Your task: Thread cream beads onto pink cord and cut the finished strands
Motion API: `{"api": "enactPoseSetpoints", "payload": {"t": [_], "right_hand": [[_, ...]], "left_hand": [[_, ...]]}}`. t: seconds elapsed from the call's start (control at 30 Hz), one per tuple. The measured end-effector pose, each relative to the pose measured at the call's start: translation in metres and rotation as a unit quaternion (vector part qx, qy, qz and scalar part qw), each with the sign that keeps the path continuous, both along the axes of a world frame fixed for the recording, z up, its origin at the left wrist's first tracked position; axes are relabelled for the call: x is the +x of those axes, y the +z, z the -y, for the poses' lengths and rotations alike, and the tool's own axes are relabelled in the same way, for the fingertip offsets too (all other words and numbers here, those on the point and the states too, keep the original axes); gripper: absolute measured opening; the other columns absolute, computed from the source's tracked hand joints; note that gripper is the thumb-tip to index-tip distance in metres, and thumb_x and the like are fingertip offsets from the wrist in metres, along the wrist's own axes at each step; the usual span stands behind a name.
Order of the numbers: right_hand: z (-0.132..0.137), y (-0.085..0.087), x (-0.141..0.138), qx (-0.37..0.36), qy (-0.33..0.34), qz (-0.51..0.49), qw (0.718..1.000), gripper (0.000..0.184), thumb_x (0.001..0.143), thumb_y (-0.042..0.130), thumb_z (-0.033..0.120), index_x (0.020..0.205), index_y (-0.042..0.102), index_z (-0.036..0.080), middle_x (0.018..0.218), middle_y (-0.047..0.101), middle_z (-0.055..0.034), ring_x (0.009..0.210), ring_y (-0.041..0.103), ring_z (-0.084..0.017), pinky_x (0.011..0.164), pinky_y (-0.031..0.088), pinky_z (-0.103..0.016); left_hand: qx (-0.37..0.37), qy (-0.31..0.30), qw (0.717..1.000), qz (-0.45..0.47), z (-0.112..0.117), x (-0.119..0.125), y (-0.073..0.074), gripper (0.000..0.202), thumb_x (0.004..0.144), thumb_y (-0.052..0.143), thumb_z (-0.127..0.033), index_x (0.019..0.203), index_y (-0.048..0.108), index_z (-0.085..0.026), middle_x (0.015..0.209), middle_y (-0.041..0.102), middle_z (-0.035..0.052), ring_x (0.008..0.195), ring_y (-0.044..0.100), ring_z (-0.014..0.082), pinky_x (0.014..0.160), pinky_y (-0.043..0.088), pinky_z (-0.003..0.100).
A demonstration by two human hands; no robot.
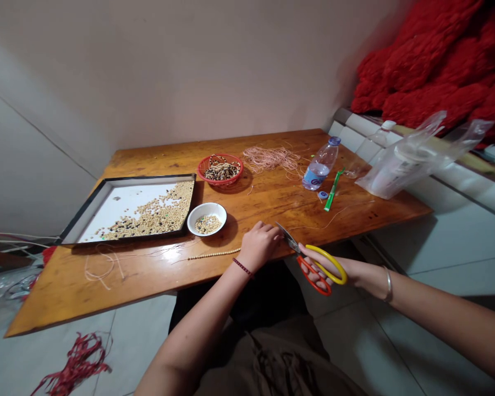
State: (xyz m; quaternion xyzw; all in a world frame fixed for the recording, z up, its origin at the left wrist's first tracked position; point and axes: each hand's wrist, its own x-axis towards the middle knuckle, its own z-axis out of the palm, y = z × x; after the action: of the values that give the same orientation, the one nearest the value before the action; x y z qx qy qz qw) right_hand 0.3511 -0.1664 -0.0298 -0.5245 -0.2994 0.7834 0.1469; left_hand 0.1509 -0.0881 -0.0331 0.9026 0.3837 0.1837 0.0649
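Note:
My left hand (260, 243) is at the front edge of the table, its fingers closed together. A string of small pale beads (214, 254) runs along the wood and passes under this hand; the part inside the grip is hidden. A thin cord (319, 226) lies on the table to the right of the hand. My right hand (318, 270) grips a pair of scissors (292, 242) with one yellow and one red handle loop. The blades point up and left, with the tips right beside the left fingertips. Whether the blades touch the cord I cannot tell.
A black-rimmed tray (193, 192) of loose beads stands at left. Near it are a white bowl (220, 212) with beads and a red basket (240, 168) of strung beads. Pink cord (272, 158), a water bottle (317, 171), a green packet (333, 192) and a plastic bag (390, 173) lie rightward.

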Motion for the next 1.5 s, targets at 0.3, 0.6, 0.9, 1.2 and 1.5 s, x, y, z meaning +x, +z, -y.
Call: {"api": "enactPoseSetpoints", "payload": {"t": [0.3,0.6,0.9,1.2,1.5], "right_hand": [[0.001,-0.005,0.002,-0.015,-0.031,-0.017,0.999,0.053,0.084,0.038,0.069,0.066,0.043,0.019,0.044,0.041,0.006,0.033,0.037,-0.006,0.035,0.036,-0.017],[-0.002,-0.008,-0.004,-0.003,-0.001,0.023,1.0,0.061,0.082,0.027,0.076,0.061,0.037,0.02,0.039,0.035,0.007,0.029,0.029,-0.006,0.032,0.03,-0.018],[0.001,-0.007,-0.005,0.004,-0.004,0.032,0.999,0.061,0.082,0.024,0.076,0.062,0.037,0.02,0.039,0.036,0.0072,0.028,0.03,-0.006,0.031,0.031,-0.018],[0.001,-0.002,-0.009,-0.003,-0.005,0.044,0.999,0.061,0.08,0.025,0.078,0.063,0.035,0.02,0.039,0.034,0.008,0.029,0.026,-0.005,0.032,0.031,-0.017],[0.003,-0.003,-0.01,0.006,-0.015,0.051,0.999,0.06,0.082,0.025,0.076,0.063,0.035,0.02,0.039,0.035,0.008,0.028,0.028,-0.005,0.031,0.031,-0.017]], "left_hand": [[-0.007,-0.006,1.0,-0.001,0.001,0.001,0.001,0.017,0.094,0.046,-0.033,0.095,0.062,-0.025,0.088,0.063,0.0016,0.086,0.05,0.0173,0.064,0.04,0.026],[-0.013,-0.012,1.0,0.014,0.0,0.001,0.0,0.015,0.093,0.048,-0.031,0.094,0.061,-0.024,0.089,0.065,0.0014,0.088,0.052,0.0163,0.067,0.042,0.025],[-0.03,-0.015,0.999,0.015,-0.002,0.001,-0.001,0.02,0.094,0.046,-0.033,0.093,0.062,-0.021,0.086,0.063,0.0042,0.088,0.053,0.017,0.074,0.045,0.027],[-0.008,-0.004,1.0,0.028,-0.003,0.002,-0.007,0.019,0.093,0.048,-0.034,0.093,0.06,-0.02,0.096,0.059,0.0039,0.089,0.053,0.0165,0.077,0.044,0.027],[-0.002,0.001,1.0,0.014,-0.001,0.003,-0.006,0.016,0.093,0.048,-0.033,0.095,0.058,-0.02,0.1,0.057,0.0048,0.092,0.053,0.0173,0.078,0.044,0.028]]}}
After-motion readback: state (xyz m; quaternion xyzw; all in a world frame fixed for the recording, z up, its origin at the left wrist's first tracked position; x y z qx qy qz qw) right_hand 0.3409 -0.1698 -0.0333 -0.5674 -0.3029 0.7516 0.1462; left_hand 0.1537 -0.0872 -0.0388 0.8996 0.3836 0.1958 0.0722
